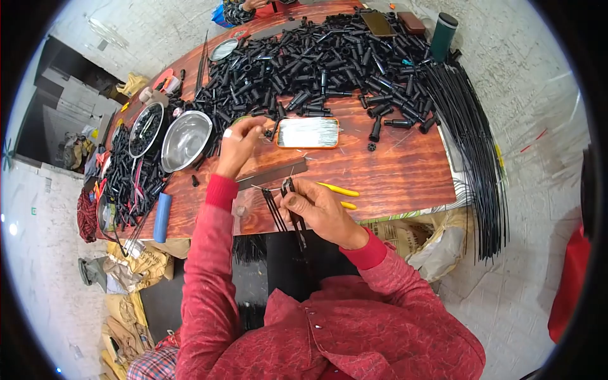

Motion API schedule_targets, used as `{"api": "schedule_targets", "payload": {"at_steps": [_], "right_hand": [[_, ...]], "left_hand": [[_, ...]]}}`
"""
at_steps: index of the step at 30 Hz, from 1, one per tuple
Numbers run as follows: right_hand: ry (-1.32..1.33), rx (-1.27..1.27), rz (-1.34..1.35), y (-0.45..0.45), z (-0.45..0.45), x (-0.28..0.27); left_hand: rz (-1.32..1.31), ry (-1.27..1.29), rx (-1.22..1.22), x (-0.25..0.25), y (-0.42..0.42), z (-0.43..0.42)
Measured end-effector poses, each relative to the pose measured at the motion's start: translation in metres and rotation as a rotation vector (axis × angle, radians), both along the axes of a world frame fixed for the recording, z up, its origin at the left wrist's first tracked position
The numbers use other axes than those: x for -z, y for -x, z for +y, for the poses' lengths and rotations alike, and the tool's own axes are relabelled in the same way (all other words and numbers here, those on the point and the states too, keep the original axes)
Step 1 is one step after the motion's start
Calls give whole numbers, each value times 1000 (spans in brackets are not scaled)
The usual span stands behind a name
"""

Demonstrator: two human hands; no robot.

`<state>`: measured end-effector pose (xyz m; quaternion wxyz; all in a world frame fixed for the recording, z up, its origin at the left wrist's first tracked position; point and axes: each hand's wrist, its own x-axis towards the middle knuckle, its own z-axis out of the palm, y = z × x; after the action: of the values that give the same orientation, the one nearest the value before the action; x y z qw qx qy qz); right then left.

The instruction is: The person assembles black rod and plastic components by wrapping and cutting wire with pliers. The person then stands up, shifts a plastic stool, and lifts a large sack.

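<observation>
My right hand (324,212) is closed around several thin black rods (273,209), which hang down over the table's front edge. Between its thumb and fingertips is a dark piece (288,186) whose kind I cannot make out. Yellow handles (340,189) of a tool show just beyond this hand; its other end is hidden. My left hand (237,147) is raised to the left of an orange-rimmed tray (308,147) of thin pale pins, its fingers pinched together. Whatever they hold, if anything, is too small to tell. A flat metal bar (272,174) lies between both hands.
A large heap of black tubular parts (304,63) covers the table's back. Metal bowls (186,140) and more black parts stand at left, near a blue roll (163,217). Long black rods (472,145) overhang the right edge. A green flask (443,38) stands behind.
</observation>
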<state>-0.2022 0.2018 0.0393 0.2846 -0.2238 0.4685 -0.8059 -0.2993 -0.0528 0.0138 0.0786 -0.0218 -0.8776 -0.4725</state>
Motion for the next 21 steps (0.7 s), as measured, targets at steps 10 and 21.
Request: {"api": "schedule_targets", "payload": {"at_steps": [10,21], "right_hand": [[-25,-11,14,10,12,14],[-105,32,64,10,19,8]], "left_hand": [[-69,286,-99,25,66,9],[58,489,-240,27,85,11]]}}
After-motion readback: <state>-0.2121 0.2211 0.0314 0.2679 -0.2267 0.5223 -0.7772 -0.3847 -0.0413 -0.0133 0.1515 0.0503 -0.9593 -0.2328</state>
